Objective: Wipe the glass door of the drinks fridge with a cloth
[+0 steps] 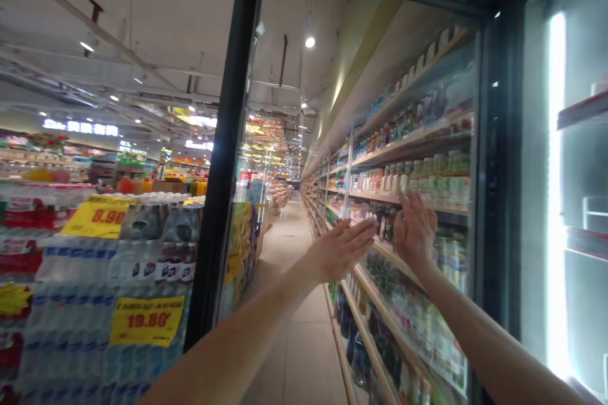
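Observation:
Both of my arms reach forward in front of a glass door (323,57) with a black frame, which stands swung open. My left hand (342,250) is stretched out flat, fingers pointing right, and holds nothing. Beside it, my right hand (415,228) is raised with its fingers extended upward and also empty. A small space separates the two hands. Whether either palm touches the glass, I cannot tell. Behind the hands, rows of drink bottles (441,180) stand on long shelves, seen through or mirrored in the glass.
Stacked packs of bottled water (71,316) with yellow price signs (146,321) rise at the left. On the right is a lit cooler interior with a bright light strip (557,190) and shelf edges (586,107). A tiled aisle floor (289,253) runs away in the middle.

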Demonstrator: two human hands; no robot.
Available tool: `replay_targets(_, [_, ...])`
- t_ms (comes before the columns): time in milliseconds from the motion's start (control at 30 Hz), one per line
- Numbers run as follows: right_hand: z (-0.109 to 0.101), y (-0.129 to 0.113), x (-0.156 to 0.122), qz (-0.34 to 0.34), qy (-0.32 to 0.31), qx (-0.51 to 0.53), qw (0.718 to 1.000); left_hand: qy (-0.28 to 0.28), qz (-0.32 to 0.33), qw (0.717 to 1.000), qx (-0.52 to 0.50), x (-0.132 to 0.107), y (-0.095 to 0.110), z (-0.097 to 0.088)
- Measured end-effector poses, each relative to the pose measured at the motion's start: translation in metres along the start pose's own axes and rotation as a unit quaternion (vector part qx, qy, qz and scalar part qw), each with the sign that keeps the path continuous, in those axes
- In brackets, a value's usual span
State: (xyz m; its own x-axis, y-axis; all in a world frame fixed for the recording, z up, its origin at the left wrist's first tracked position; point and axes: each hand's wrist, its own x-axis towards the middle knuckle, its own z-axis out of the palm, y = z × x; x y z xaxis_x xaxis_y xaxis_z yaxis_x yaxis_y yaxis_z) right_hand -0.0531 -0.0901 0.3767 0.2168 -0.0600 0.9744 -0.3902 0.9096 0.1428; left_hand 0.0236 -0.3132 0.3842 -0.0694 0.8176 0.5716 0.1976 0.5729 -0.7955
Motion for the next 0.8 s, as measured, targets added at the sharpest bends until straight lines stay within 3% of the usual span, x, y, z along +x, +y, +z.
replay_targets(67, [0.000,-0.001,0.000,0.004,-0.004,-0.001,1.000,-0.002,-0.022,1.000,0.000,0.004,-0.020,-0.005])
replay_targets(133, [0.000,-0.002,0.000,0.007,-0.004,-0.006,1.000,0.038,-0.162,0.986,0.012,0.008,-0.053,-0.014])
replay_targets(200, [0.000,-0.003,0.000,0.006,-0.003,-0.011,1.000,0.108,-0.330,0.937,0.030,0.012,-0.079,-0.019])
replay_targets(267, [-0.001,-0.004,0.000,0.007,-0.002,-0.015,1.000,0.142,-0.409,0.901,0.037,0.016,-0.080,-0.015])
replay_targets(300, [-0.001,-0.004,0.000,0.007,-0.004,-0.016,1.000,0.133,-0.389,0.911,0.032,0.019,-0.071,-0.011])
replay_targets(333, [-0.001,-0.004,0.000,0.007,-0.006,-0.017,1.000,0.110,-0.328,0.938,0.023,0.021,-0.057,-0.006])
replay_targets(400, [0.000,-0.003,0.000,0.010,-0.011,-0.015,1.000,0.047,-0.143,0.989,-0.002,0.026,-0.032,0.004])
replay_targets(467, [0.000,-0.003,-0.001,0.009,-0.013,-0.015,1.000,0.006,-0.021,1.000,-0.015,0.028,-0.025,0.006])
replay_targets(500, [0.000,-0.003,-0.001,0.008,-0.010,-0.017,1.000,0.002,-0.022,1.000,-0.016,0.027,-0.031,0.003])
replay_targets(567, [0.001,-0.004,0.000,0.008,-0.006,-0.021,1.000,0.030,-0.137,0.990,-0.008,0.024,-0.059,-0.006])
replay_targets(633, [0.001,-0.005,0.000,0.014,-0.008,-0.023,1.000,0.090,-0.314,0.945,0.003,0.022,-0.086,-0.015])
replay_targets(700, [0.001,-0.005,0.000,0.025,-0.011,-0.023,0.999,0.127,-0.423,0.897,0.006,0.026,-0.091,-0.016])
replay_targets(733, [0.002,-0.005,0.000,0.028,-0.014,-0.022,0.999,0.124,-0.422,0.898,0.001,0.030,-0.084,-0.013])
replay_targets(800, [0.002,-0.004,0.000,0.025,-0.016,-0.018,0.999,0.078,-0.308,0.948,-0.019,0.042,-0.056,-0.004])
